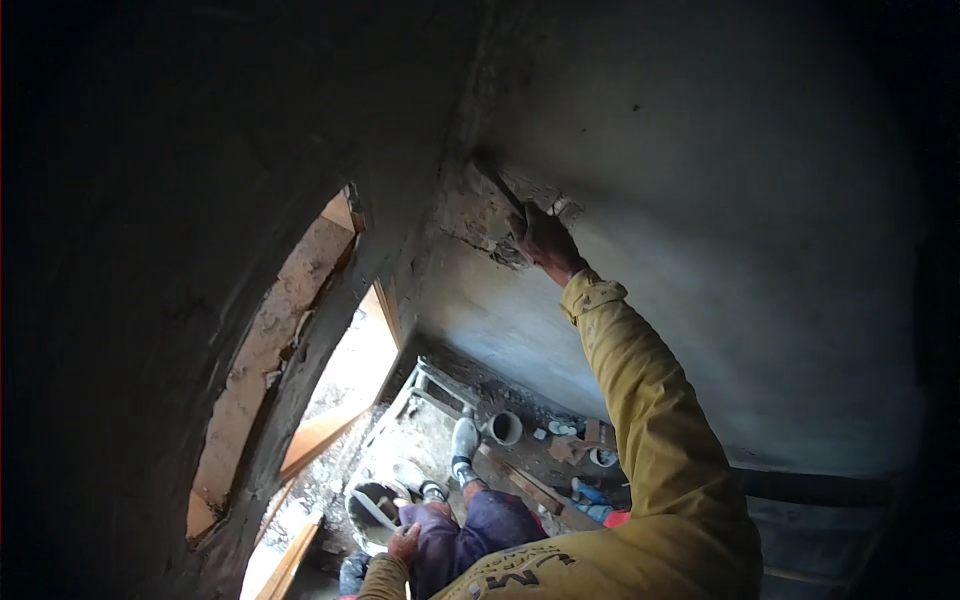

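Observation:
My right hand [546, 240] reaches up to the plastered wall [690, 200] at arm's length, its fingers closed round a slim dark tool [503, 190]. The tool's far end lies at a rough, broken patch [470, 215] beside the corner; shadow hides its exact kind. Low down, my left hand [404, 545] is closed beside my thigh. A pale flat strip [376, 511] slants up from it, over a round bucket [362, 492]; what kind of thing the strip is does not show clearly.
Left of the corner, a dark wall has a slanted opening [270, 350] and a bright doorway [345, 375] with wooden frames. Below are a pale platform [425, 425] under my feet, a small bucket [505, 428], a wooden plank [535, 488], cardboard [575, 447] and scattered rubble.

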A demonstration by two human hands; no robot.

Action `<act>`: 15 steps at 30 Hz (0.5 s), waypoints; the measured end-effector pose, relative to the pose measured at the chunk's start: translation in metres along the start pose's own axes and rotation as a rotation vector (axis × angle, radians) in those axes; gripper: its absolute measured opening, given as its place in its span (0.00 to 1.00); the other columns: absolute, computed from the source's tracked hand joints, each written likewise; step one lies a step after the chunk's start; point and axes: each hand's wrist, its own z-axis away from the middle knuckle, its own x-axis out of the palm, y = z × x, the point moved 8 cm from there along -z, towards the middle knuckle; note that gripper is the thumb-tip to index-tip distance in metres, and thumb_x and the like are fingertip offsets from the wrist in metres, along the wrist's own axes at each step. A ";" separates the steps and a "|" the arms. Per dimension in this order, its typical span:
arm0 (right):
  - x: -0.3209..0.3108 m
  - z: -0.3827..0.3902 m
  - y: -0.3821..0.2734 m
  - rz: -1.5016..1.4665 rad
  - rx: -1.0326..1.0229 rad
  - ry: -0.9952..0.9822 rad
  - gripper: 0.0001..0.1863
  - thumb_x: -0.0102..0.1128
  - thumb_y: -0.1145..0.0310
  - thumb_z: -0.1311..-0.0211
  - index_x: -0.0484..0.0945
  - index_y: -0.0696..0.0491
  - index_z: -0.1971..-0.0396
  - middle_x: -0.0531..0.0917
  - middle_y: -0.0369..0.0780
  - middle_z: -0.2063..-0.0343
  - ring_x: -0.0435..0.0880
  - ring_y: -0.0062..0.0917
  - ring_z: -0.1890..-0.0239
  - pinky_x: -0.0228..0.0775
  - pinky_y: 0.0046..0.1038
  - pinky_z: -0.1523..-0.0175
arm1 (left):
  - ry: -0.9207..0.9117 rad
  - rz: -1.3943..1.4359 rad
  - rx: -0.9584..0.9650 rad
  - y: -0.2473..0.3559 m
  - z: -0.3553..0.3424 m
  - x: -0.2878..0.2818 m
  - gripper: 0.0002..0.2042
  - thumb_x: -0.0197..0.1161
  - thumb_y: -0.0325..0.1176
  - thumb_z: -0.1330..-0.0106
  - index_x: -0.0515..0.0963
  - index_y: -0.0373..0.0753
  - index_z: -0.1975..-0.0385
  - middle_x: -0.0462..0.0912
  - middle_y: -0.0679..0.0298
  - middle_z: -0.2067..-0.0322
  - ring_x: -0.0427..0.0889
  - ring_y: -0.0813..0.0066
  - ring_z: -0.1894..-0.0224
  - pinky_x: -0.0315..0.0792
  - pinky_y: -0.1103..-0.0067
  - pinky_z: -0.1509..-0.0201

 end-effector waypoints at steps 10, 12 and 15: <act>-0.110 0.007 -0.120 -0.378 -0.333 0.692 0.14 0.56 0.60 0.32 0.70 0.55 0.60 0.79 0.49 0.81 0.80 0.49 0.79 0.69 0.44 0.73 | -0.032 0.165 -0.256 -0.112 -0.008 -0.008 0.21 0.56 0.47 0.31 0.74 0.35 0.49 0.80 0.59 0.59 0.78 0.71 0.64 0.71 0.74 0.63; -0.098 -0.006 -0.114 -0.220 -0.214 0.519 0.13 0.55 0.60 0.31 0.70 0.55 0.60 0.79 0.49 0.80 0.80 0.49 0.78 0.70 0.44 0.72 | -0.058 0.205 -0.336 -0.116 -0.006 -0.013 0.22 0.56 0.47 0.31 0.72 0.36 0.46 0.79 0.58 0.56 0.79 0.69 0.60 0.73 0.71 0.60; -0.069 0.000 -0.084 -0.004 -0.067 0.196 0.13 0.56 0.60 0.32 0.71 0.55 0.60 0.80 0.50 0.79 0.81 0.50 0.77 0.69 0.45 0.72 | -0.026 -0.256 0.198 -0.057 -0.009 -0.029 0.19 0.54 0.44 0.29 0.72 0.38 0.45 0.80 0.60 0.57 0.79 0.67 0.59 0.73 0.70 0.59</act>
